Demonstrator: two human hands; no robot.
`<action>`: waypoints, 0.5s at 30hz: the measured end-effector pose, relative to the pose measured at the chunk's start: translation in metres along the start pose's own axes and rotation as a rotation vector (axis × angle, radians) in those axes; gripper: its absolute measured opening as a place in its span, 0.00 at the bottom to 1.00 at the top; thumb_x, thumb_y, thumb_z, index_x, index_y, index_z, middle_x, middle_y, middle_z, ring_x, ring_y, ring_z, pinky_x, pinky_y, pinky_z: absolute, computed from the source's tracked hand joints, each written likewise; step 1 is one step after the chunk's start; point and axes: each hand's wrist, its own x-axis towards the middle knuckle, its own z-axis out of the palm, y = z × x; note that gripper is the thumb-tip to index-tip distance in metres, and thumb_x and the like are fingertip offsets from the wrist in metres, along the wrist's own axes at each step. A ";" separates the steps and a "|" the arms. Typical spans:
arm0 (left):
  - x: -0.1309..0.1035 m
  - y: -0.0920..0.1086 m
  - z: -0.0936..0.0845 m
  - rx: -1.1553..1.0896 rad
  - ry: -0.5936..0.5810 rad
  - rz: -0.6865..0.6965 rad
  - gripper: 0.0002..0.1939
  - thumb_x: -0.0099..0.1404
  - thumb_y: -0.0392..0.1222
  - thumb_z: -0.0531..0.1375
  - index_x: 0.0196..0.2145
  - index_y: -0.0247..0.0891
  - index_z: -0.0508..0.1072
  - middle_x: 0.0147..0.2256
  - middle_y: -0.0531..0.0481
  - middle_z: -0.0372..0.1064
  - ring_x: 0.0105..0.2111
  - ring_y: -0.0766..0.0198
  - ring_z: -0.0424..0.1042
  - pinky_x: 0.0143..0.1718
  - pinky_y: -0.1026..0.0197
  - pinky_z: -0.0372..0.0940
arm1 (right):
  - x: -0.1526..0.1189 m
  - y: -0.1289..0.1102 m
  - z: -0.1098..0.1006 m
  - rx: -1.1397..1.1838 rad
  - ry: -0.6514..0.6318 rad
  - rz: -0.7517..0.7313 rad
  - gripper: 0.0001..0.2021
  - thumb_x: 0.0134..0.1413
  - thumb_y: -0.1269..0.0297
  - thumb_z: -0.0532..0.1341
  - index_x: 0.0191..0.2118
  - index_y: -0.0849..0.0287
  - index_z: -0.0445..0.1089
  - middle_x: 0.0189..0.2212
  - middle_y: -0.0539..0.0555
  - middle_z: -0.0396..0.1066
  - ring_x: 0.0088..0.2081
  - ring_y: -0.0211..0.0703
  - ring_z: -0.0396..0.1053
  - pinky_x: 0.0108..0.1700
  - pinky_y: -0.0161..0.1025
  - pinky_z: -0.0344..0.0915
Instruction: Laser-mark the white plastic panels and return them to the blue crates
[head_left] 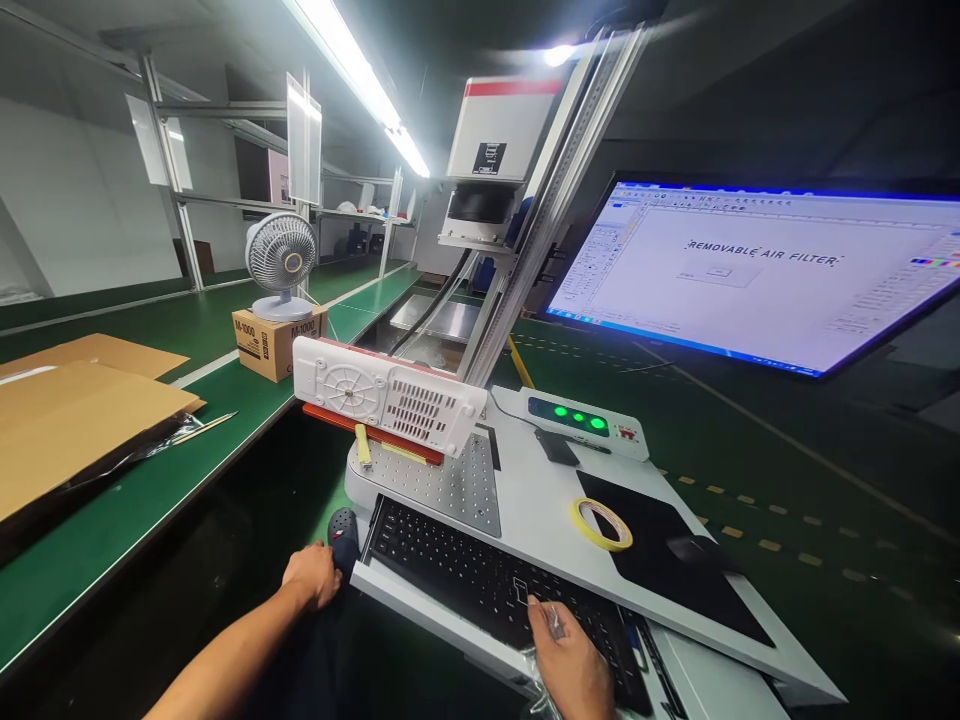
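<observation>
My right hand [571,655] is over the right part of the black keyboard [457,565], its fingers closed on a crumpled clear plastic piece [553,622]. Below the keyboard tray's left end, my left hand [313,575] rests beside a dark shoe, fingers curled; whether it holds anything is hidden. A white plastic panel [390,395] with a round grille and slots stands tilted on the perforated metal plate [457,490], against an orange-red support [375,432]. Above it hangs the white and red machine head [495,130] on a metal column.
A yellow tape roll [601,525] lies by a black mouse pad [675,560]. At the right, a monitor [750,270] shows "REMOVABLE AIR FILTER". On the left green bench [375,295] are a fan [281,255] on a box [274,345] and cardboard sheets [90,430].
</observation>
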 end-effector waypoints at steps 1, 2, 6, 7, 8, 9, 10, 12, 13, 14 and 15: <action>0.000 0.000 0.000 0.001 0.000 0.002 0.13 0.70 0.46 0.58 0.42 0.38 0.80 0.52 0.29 0.78 0.52 0.33 0.80 0.52 0.39 0.73 | 0.000 0.000 0.000 -0.003 0.002 -0.001 0.28 0.54 0.30 0.45 0.33 0.48 0.68 0.32 0.57 0.78 0.36 0.59 0.71 0.40 0.46 0.62; 0.001 -0.001 0.001 0.001 0.000 0.005 0.14 0.70 0.46 0.58 0.42 0.37 0.80 0.52 0.29 0.78 0.52 0.33 0.80 0.52 0.38 0.74 | 0.000 -0.001 0.000 -0.005 0.005 -0.001 0.29 0.54 0.29 0.45 0.33 0.48 0.68 0.32 0.57 0.78 0.36 0.59 0.71 0.40 0.46 0.62; 0.004 -0.004 0.005 0.002 0.000 0.017 0.15 0.71 0.48 0.58 0.44 0.37 0.80 0.53 0.28 0.77 0.53 0.32 0.80 0.53 0.37 0.74 | -0.002 -0.002 -0.001 -0.002 -0.009 0.009 0.29 0.53 0.29 0.44 0.34 0.47 0.67 0.34 0.57 0.79 0.37 0.59 0.71 0.41 0.46 0.62; 0.005 -0.004 0.006 0.002 0.000 0.019 0.15 0.70 0.48 0.58 0.44 0.38 0.80 0.53 0.29 0.78 0.53 0.32 0.80 0.53 0.37 0.74 | -0.003 -0.002 -0.002 0.000 -0.014 0.014 0.29 0.53 0.29 0.44 0.34 0.47 0.68 0.34 0.57 0.79 0.37 0.59 0.71 0.41 0.46 0.63; 0.006 -0.005 0.007 0.002 0.001 0.019 0.14 0.70 0.48 0.59 0.44 0.38 0.80 0.53 0.29 0.78 0.53 0.32 0.80 0.53 0.36 0.74 | -0.003 -0.003 -0.002 0.004 -0.020 0.014 0.29 0.53 0.29 0.44 0.35 0.47 0.68 0.34 0.57 0.79 0.37 0.59 0.71 0.42 0.46 0.63; 0.006 -0.006 0.008 0.001 0.002 0.019 0.14 0.70 0.48 0.59 0.43 0.38 0.80 0.53 0.29 0.78 0.53 0.31 0.80 0.53 0.36 0.74 | -0.003 -0.003 -0.002 0.008 -0.024 0.012 0.29 0.53 0.29 0.44 0.35 0.47 0.68 0.34 0.57 0.79 0.37 0.59 0.71 0.42 0.46 0.63; 0.007 -0.006 0.009 0.000 0.003 0.019 0.14 0.69 0.48 0.60 0.43 0.38 0.80 0.52 0.29 0.78 0.53 0.31 0.80 0.53 0.36 0.74 | -0.003 -0.003 -0.003 0.011 -0.023 0.011 0.29 0.53 0.29 0.45 0.35 0.47 0.68 0.34 0.57 0.79 0.36 0.59 0.71 0.42 0.47 0.63; 0.007 -0.007 0.009 -0.007 0.005 0.018 0.13 0.69 0.48 0.60 0.43 0.39 0.80 0.52 0.29 0.78 0.53 0.31 0.80 0.54 0.35 0.73 | -0.003 -0.003 -0.002 0.012 -0.015 0.006 0.29 0.53 0.29 0.45 0.35 0.47 0.68 0.34 0.57 0.79 0.36 0.58 0.70 0.41 0.47 0.63; 0.007 -0.007 0.009 -0.013 0.006 0.018 0.13 0.69 0.48 0.60 0.43 0.39 0.80 0.52 0.29 0.78 0.53 0.31 0.80 0.54 0.35 0.73 | -0.003 -0.002 -0.002 0.012 -0.010 0.005 0.29 0.53 0.29 0.45 0.34 0.47 0.68 0.33 0.57 0.79 0.35 0.58 0.70 0.41 0.47 0.63; 0.006 -0.007 0.009 -0.022 0.007 0.020 0.13 0.69 0.48 0.60 0.43 0.39 0.80 0.52 0.29 0.78 0.53 0.30 0.79 0.54 0.35 0.73 | -0.002 -0.002 -0.001 0.011 -0.004 0.004 0.29 0.53 0.29 0.45 0.34 0.47 0.68 0.33 0.57 0.79 0.35 0.58 0.70 0.41 0.46 0.63; 0.006 -0.007 0.009 -0.037 0.008 0.025 0.13 0.68 0.48 0.60 0.43 0.39 0.80 0.52 0.28 0.78 0.53 0.29 0.79 0.54 0.34 0.73 | -0.002 -0.001 -0.001 0.012 0.002 0.003 0.29 0.53 0.29 0.45 0.34 0.47 0.68 0.32 0.57 0.79 0.35 0.58 0.70 0.40 0.46 0.63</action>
